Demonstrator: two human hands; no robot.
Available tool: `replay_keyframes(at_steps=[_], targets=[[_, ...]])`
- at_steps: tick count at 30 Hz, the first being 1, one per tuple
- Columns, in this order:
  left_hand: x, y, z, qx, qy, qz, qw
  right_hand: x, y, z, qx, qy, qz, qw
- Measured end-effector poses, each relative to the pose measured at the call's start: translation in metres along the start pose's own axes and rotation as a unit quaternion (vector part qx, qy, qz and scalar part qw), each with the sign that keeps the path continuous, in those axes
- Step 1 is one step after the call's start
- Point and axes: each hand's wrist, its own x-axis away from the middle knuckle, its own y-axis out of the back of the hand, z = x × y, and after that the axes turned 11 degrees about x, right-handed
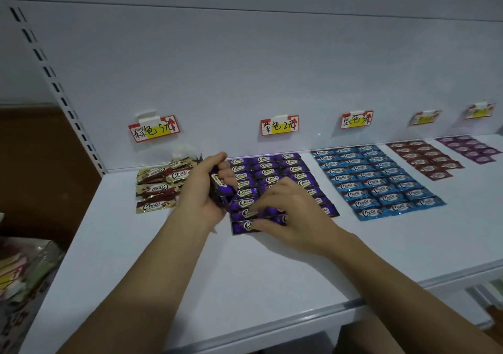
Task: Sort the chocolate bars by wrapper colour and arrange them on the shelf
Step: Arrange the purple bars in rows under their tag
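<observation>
Gripping a stack of purple bars (217, 183), left hand (201, 193) hovers beside the purple rows (272, 168) on the shelf (190, 258); right hand (291, 217) pinches a near-front bar (241, 213).

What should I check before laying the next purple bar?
1. Left hand grips spare purple bars: ok.
2. Right hand pinches front purple bar, not yet released: not ok.
3. Purple block sits below its tag: ok.
4. Bare shelf in front of the block: ok.
5. Brown bars lined up: not ok, heaped.
6. Spare count in left hand: cannot tell.
</observation>
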Motion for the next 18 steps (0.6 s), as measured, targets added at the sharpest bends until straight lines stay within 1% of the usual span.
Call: replay_keyframes(at_steps=[2, 3, 7, 8, 11, 13, 14, 15, 17, 18], targets=[[-0.003, 0.001, 0.001, 0.040, 0.002, -0.003, 0.999, -0.008, 0.006, 0.010, -0.045, -0.012, -0.056, 0.997], [-0.004, 0.001, 0.002, 0.041, -0.006, -0.006, 0.999, -0.013, 0.008, 0.016, -0.061, -0.010, -0.070, 0.996], [-0.005, 0.005, 0.005, -0.064, -0.071, -0.052, 0.994, -0.033, 0.006, 0.035, -0.048, 0.058, -0.062, 0.995], [-0.006, 0.007, 0.005, -0.077, -0.087, -0.066, 0.991, -0.036, 0.004, 0.037, -0.044, 0.063, -0.061, 0.995], [-0.011, 0.009, -0.001, -0.061, -0.140, -0.088, 0.984, -0.037, -0.003, 0.039, -0.061, 0.040, -0.074, 0.995], [-0.012, 0.007, -0.003, -0.010, -0.168, -0.076, 0.983, -0.035, -0.007, 0.041, -0.113, -0.018, -0.077, 0.990], [-0.013, 0.007, -0.005, 0.026, -0.173, -0.069, 0.982, -0.035, -0.008, 0.042, -0.165, -0.060, -0.073, 0.982], [-0.014, 0.007, -0.007, 0.061, -0.174, -0.061, 0.981, -0.034, -0.007, 0.042, -0.231, -0.098, -0.068, 0.966], [-0.018, 0.010, -0.016, 0.103, -0.171, -0.046, 0.979, -0.031, -0.002, 0.038, -0.354, -0.153, -0.084, 0.919], [-0.020, 0.012, -0.020, 0.102, -0.171, -0.042, 0.979, -0.029, 0.002, 0.035, -0.400, -0.177, -0.099, 0.894]])
